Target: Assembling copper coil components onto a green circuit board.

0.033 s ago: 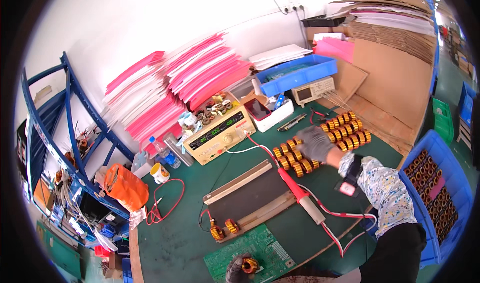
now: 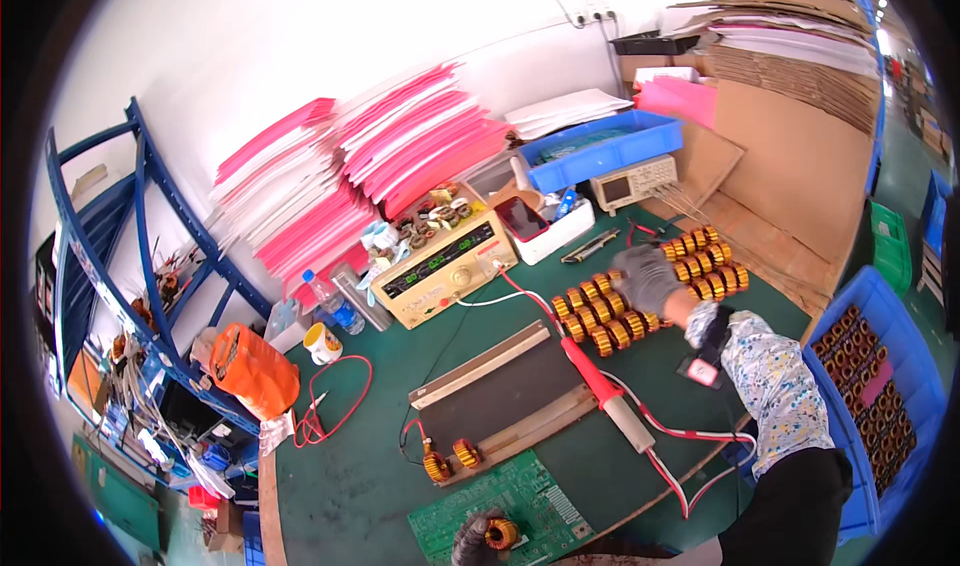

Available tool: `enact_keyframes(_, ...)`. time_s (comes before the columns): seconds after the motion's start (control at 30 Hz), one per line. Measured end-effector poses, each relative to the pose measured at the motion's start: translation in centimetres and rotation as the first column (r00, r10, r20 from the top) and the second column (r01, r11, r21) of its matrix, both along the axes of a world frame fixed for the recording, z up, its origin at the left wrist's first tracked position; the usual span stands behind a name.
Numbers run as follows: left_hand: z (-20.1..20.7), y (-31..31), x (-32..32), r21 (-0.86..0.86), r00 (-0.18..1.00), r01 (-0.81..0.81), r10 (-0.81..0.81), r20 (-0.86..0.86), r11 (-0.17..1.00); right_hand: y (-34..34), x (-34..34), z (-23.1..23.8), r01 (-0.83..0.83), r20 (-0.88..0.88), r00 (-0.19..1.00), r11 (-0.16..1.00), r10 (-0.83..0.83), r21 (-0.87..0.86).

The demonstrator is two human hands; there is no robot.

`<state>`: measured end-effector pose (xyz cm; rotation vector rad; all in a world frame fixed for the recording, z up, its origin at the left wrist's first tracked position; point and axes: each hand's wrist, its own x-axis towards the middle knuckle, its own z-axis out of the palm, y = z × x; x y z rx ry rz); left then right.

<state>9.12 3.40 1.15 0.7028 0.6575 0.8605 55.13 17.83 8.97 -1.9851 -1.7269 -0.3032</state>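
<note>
At the lower edge, my left hand (image 2: pixel 472 540), in a grey glove, holds a copper-wound toroidal coil (image 2: pixel 502 534) above a green circuit board (image 2: pixel 470 496). My right hand (image 2: pixel 648 278), also gloved, reaches over rows of similar toroidal coils (image 2: pixel 600 316) on the right side of the table. Its fingers are blurred against the coils, so their grip is unclear. Two more coils (image 2: pixel 466 453) sit by the near wooden rail of a dark flat fixture (image 2: pixel 485 386). A red probe with a pale handle (image 2: pixel 605 394) lies across that fixture's right end.
Behind the fixture stands a beige bench meter (image 2: pixel 447 271) with a lit display. A blue bin of coils (image 2: pixel 860 406) flanks my right arm. Farther back are a blue tray (image 2: pixel 600 151) and pink-and-white sheet stacks (image 2: pixel 420 141). A bottle (image 2: pixel 335 304) and mug (image 2: pixel 322 344) stand left.
The whole view has shifted slightly. My right hand has moved a little up and right over the coil rows. My left hand still holds its coil over the board.
</note>
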Motion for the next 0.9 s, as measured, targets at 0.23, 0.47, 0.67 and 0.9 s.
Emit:
enact_keyframes(0.23, -1.4, -2.7, -1.4, -0.089, 0.991, 0.024, -0.012, 0.135, 0.996, 8.3, 11.0, -5.5, 0.231, 0.115, 0.967, 0.973, -0.229, -0.001)
enact_keyframes(0.47, 4.0, -6.3, -1.4, -0.280, 0.954, -0.237, 0.278, 0.116, 0.930, 21.8, 19.9, -17.4, -0.316, 0.518, 0.814, 0.949, 0.263, 0.014)
enact_keyframes(0.67, 3.6, -6.7, -1.5, -0.209, 0.922, -0.382, 0.355, -0.157, 0.900, 34.7, 1.6, -16.3, -0.685, 0.617, 0.575, 0.729, 0.537, 0.004)
enact_keyframes(0.9, -0.4, -5.8, -2.7, -0.068, 0.957, -0.261, 0.248, -0.153, 0.963, 30.9, 0.6, -15.2, -0.744, 0.720, 0.416, 0.663, 0.555, -0.081)
